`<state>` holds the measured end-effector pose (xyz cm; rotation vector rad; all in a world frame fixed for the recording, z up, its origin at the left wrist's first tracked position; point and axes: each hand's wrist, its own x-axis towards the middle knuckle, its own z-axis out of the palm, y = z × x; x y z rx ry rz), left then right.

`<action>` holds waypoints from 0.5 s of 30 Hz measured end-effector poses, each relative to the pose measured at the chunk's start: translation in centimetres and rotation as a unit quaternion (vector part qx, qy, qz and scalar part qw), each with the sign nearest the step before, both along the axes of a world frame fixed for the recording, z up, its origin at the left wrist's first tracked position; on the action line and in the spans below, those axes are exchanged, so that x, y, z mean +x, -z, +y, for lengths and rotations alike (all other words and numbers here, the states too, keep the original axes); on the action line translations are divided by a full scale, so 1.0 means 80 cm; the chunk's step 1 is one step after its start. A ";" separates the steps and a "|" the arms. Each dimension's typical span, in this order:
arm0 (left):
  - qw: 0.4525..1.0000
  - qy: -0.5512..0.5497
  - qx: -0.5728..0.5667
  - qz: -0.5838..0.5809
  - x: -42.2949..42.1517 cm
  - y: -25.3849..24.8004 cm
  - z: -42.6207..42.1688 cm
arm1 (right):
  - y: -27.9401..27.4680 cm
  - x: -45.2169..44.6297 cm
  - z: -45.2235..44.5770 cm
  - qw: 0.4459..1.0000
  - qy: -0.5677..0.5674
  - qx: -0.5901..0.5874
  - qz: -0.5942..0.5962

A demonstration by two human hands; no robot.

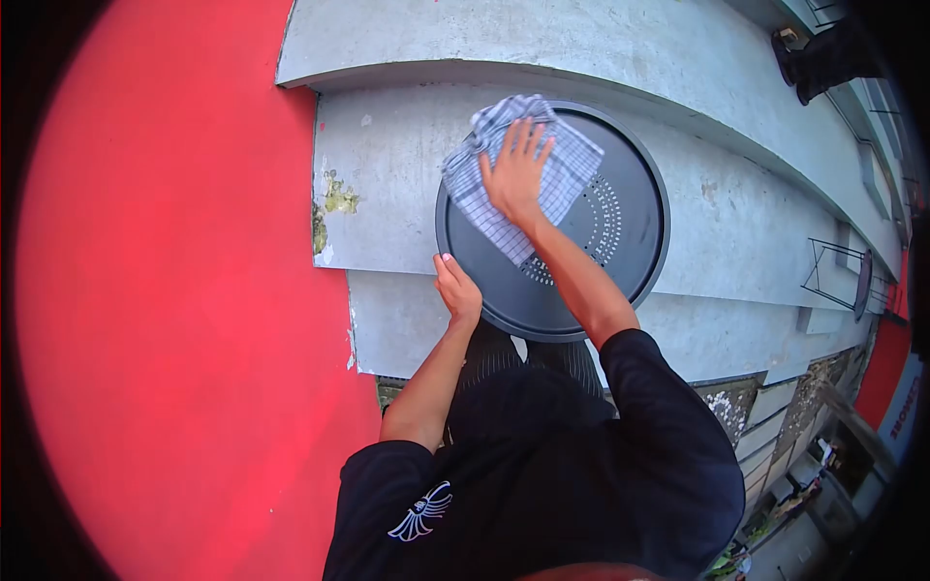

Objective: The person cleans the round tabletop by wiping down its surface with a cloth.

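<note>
We found the tray (523,302), round and dark with a raised rim, in front of the person's trousered legs (494,356) and above the grey steps (383,228). We could not tell what bore its weight. Bands of small holes (607,223) ran in arcs about its middle, partly hidden by the cloth and the right forearm.

We recorded the right hand (516,181) laid palm down on a checked cloth (572,174), its fingers extended and somewhat spread. The cloth covered the tray's upper left part and hung past the rim there, bunched at the top and flatter below.

We noted the left hand (458,289) at the tray's lower left rim, its fingers close together and pointing up along the edge; we could not tell how firmly they gripped, the thumb being hidden.

To the left, we observed a red surface (174,290) meeting the step ends, where a greenish patch (339,194) marked the paint. At far right, we logged a thin-legged stand (862,286) and, above it, another person's dark shoes (790,66).
</note>
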<state>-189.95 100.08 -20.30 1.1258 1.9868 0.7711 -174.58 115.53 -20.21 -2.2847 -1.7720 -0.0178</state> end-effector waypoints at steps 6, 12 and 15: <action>0.996 0.003 0.091 0.005 0.005 0.015 0.003 | -0.021 -0.060 -0.103 0.977 -0.208 -0.039 0.024; 0.998 0.013 0.029 0.047 0.005 0.001 -0.002 | -0.012 0.044 -0.043 0.978 -0.204 -0.002 0.044; 0.998 0.028 0.046 0.016 -0.019 0.011 -0.005 | -0.001 0.126 -0.044 0.996 -0.087 0.020 0.003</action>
